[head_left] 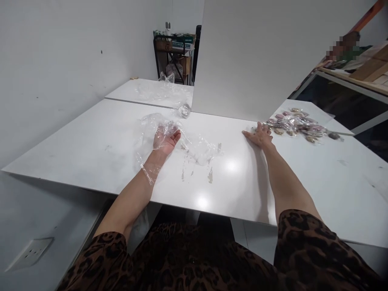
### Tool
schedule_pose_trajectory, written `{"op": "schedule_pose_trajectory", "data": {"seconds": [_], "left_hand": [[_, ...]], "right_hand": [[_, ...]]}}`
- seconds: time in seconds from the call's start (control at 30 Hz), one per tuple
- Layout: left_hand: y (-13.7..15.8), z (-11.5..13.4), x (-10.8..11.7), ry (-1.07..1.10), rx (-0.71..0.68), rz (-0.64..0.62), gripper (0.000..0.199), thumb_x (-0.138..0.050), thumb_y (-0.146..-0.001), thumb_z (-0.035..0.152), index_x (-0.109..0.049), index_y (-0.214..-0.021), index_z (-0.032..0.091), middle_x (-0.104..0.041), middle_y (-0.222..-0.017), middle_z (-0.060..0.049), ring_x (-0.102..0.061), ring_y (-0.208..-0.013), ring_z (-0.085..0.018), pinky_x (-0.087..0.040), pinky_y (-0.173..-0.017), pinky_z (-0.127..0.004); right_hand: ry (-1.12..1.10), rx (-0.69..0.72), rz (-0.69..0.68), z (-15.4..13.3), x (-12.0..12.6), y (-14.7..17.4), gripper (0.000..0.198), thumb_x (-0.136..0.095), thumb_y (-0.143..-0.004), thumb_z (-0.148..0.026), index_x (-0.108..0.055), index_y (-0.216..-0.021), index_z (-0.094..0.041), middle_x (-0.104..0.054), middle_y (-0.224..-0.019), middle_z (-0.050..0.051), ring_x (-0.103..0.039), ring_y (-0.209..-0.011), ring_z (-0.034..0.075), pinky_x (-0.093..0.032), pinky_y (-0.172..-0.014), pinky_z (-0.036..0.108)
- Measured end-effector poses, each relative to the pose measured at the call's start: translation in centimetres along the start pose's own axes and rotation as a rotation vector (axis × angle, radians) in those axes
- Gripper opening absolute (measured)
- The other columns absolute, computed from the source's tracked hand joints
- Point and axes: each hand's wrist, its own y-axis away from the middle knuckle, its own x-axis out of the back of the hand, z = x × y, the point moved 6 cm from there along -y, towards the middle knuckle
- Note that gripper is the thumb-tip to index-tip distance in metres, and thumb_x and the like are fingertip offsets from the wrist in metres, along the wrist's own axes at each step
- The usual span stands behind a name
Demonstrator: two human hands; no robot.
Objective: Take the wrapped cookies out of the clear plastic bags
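My left hand point(165, 140) is palm up over the table, its fingers loosely curled and apart. A clear plastic bag point(148, 125) drapes around that hand, and thin film trails down over the wrist. More crumpled film point(201, 149) spreads to its right. My right hand point(260, 136) rests on the table with fingers spread, its fingertips at the left edge of a pile of small clear-wrapped pieces point(298, 123), pinkish, tan and dark. Whether those fingertips touch a piece I cannot tell.
The white table point(79, 141) has worn marks near the middle. A tall white panel point(239, 60) stands behind it. Another crumpled plastic piece point(184, 110) lies by the panel's foot. A dark shelf point(174, 50) with boxes stands at the back; a dark-fronted, light-framed unit point(336, 97) is at right.
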Motion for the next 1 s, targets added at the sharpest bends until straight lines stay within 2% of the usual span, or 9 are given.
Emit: {"op": "schedule_pose_trajectory", "data": {"seconds": [0.1, 0.23, 0.3, 0.37, 0.53, 0.63, 0.77, 0.9, 1.0], "left_hand": [[0.2, 0.0, -0.2, -0.011, 0.002, 0.016, 0.043, -0.035, -0.108, 0.042, -0.068, -0.095, 0.018, -0.072, -0.064, -0.004, -0.069, -0.054, -0.015, -0.06, -0.057, -0.025], [0.2, -0.1, -0.4, -0.02, 0.009, 0.021, 0.045, -0.033, -0.109, 0.043, -0.069, -0.096, 0.018, -0.072, -0.064, -0.004, -0.069, -0.053, -0.015, -0.06, -0.056, -0.025], [0.1, -0.2, -0.3, -0.028, 0.015, 0.031, 0.044, -0.034, -0.108, 0.043, -0.07, -0.1, 0.018, -0.072, -0.063, -0.004, -0.069, -0.053, -0.015, -0.06, -0.057, -0.024], [0.1, -0.3, -0.2, -0.036, 0.021, 0.042, 0.043, -0.036, -0.108, 0.044, -0.07, -0.105, 0.018, -0.072, -0.064, -0.004, -0.068, -0.054, -0.015, -0.06, -0.058, -0.024], [0.1, -0.2, -0.2, -0.04, 0.01, 0.051, 0.044, -0.037, -0.107, 0.046, -0.069, -0.108, 0.016, -0.071, -0.065, -0.004, -0.068, -0.054, -0.014, -0.06, -0.059, -0.023], [0.0, -0.1, -0.3, -0.048, 0.001, 0.027, 0.044, -0.037, -0.108, 0.046, -0.069, -0.105, 0.016, -0.07, -0.064, -0.003, -0.067, -0.053, -0.014, -0.059, -0.057, -0.022], [-0.3, 0.0, -0.1, -0.062, -0.015, 0.009, 0.046, -0.033, -0.108, 0.046, -0.067, -0.097, 0.016, -0.071, -0.064, -0.003, -0.068, -0.053, -0.014, -0.058, -0.055, -0.023], [-1.0, 0.1, 0.5, -0.07, -0.021, 0.026, 0.045, -0.037, -0.107, 0.048, -0.067, -0.097, 0.016, -0.072, -0.066, -0.004, -0.069, -0.055, -0.015, -0.059, -0.055, -0.023], [-1.4, 0.3, 1.0, -0.079, -0.027, 0.039, 0.044, -0.038, -0.107, 0.048, -0.067, -0.097, 0.017, -0.073, -0.067, -0.004, -0.069, -0.055, -0.015, -0.059, -0.054, -0.023]], "right_hand": [[0.059, 0.059, -0.002, 0.6, -0.3, -0.8, 0.093, -0.045, -0.093, -0.075, -0.036, -0.16, -0.011, -0.031, -0.166, 0.03, -0.033, -0.15, 0.048, -0.031, -0.117, 0.069], [0.149, 0.154, 0.148, 0.4, 0.2, 0.0, 0.069, -0.042, -0.1, -0.06, -0.057, -0.138, -0.005, -0.054, -0.145, 0.03, -0.046, -0.139, 0.044, -0.04, -0.112, 0.059], [0.159, 0.156, 0.172, 0.4, 0.3, 1.0, 0.057, -0.041, -0.102, -0.048, -0.061, -0.131, -0.004, -0.061, -0.135, 0.029, -0.055, -0.129, 0.04, -0.044, -0.109, 0.053], [0.152, 0.168, 0.162, 0.5, 0.4, 2.2, 0.056, -0.038, -0.102, -0.047, -0.059, -0.133, -0.005, -0.062, -0.133, 0.028, -0.057, -0.125, 0.039, -0.046, -0.107, 0.052], [0.061, 0.376, -0.087, 2.1, 0.5, 5.0, 0.089, -0.044, -0.091, -0.073, -0.036, -0.158, -0.014, -0.051, -0.15, 0.025, -0.045, -0.139, 0.046, -0.042, -0.112, 0.062], [-0.029, 0.437, -0.282, 4.0, 1.3, 6.0, 0.093, -0.054, -0.086, -0.066, -0.03, -0.162, -0.017, -0.05, -0.155, 0.021, -0.048, -0.14, 0.043, -0.041, -0.116, 0.059], [-0.028, 0.376, -0.475, 4.7, 2.6, 6.9, 0.094, -0.066, -0.076, -0.049, -0.034, -0.16, -0.022, -0.057, -0.149, 0.016, -0.059, -0.131, 0.037, -0.051, -0.109, 0.049], [0.088, 0.424, -0.505, 2.8, 2.9, 8.0, 0.086, -0.069, -0.067, -0.032, -0.049, -0.15, -0.022, -0.058, -0.146, 0.016, -0.059, -0.129, 0.037, -0.053, -0.103, 0.046], [0.138, 0.512, -0.409, 1.9, 2.3, 8.5, 0.073, -0.065, -0.064, -0.023, -0.06, -0.136, -0.018, -0.061, -0.139, 0.019, -0.057, -0.126, 0.039, -0.051, -0.102, 0.049]]}}
